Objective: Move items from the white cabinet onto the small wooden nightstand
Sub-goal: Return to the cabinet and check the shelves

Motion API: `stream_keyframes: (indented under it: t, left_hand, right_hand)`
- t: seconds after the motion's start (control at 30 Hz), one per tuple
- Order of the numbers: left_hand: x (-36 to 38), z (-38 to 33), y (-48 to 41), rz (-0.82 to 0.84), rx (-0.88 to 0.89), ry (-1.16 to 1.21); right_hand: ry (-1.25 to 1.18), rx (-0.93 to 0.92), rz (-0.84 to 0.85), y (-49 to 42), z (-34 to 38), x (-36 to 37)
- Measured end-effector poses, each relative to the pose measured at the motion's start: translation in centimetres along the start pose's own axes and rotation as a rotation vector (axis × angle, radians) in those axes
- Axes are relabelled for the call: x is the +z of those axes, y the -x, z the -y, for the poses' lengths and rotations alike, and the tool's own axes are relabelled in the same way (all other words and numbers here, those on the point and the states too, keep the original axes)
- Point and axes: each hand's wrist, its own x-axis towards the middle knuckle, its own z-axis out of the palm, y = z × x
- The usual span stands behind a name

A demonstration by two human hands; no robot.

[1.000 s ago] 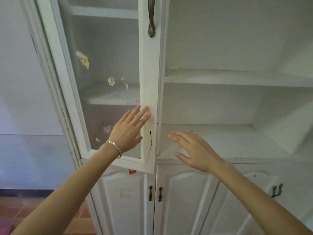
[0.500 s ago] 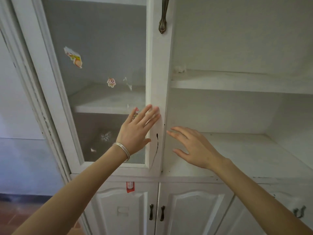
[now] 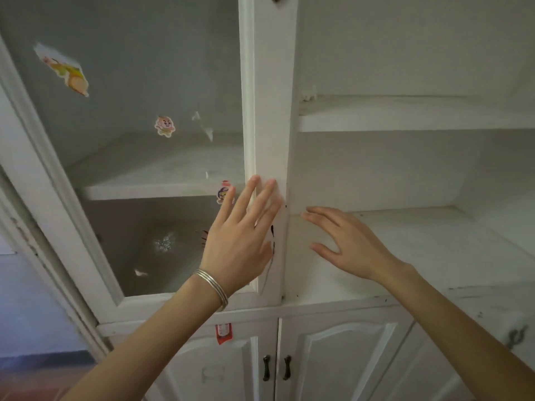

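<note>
The white cabinet (image 3: pixel 405 117) fills the view, its right half without a door in front and its shelves bare. The left glass door (image 3: pixel 269 111) lies against the cabinet frame. My left hand (image 3: pixel 240 241), with a silver bangle on the wrist, presses flat with straight fingers on the door's right stile. My right hand (image 3: pixel 347 244) hovers with spread fingers just above the lowest open shelf (image 3: pixel 434 256), holding nothing. No items show on the shelves, and the wooden nightstand is out of view.
Stickers (image 3: pixel 165 126) dot the glass pane. Below are closed lower doors with dark handles (image 3: pixel 276 367) and a red tag (image 3: pixel 223 332). A grey wall and reddish floor (image 3: pixel 34 383) lie at the left.
The glass door has swung from ajar to flat against the cabinet under my left hand. The view has moved closer. My right hand has stayed over the lower shelf.
</note>
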Motion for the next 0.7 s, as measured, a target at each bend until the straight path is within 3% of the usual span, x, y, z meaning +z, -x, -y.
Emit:
stream_keyframes:
  t: [0.27,0.7]
  left_hand:
    - [4.8,-6.7,-0.5,0.122,0.221,0.285]
    - [7.2,-23.3,-8.1,0.184,0.455,0.618]
  right_hand:
    - [0.078,0.252,0.088,8.5,-3.3,-0.3]
    - [0.185,0.67,0.071,25.7,-7.1,-9.8]
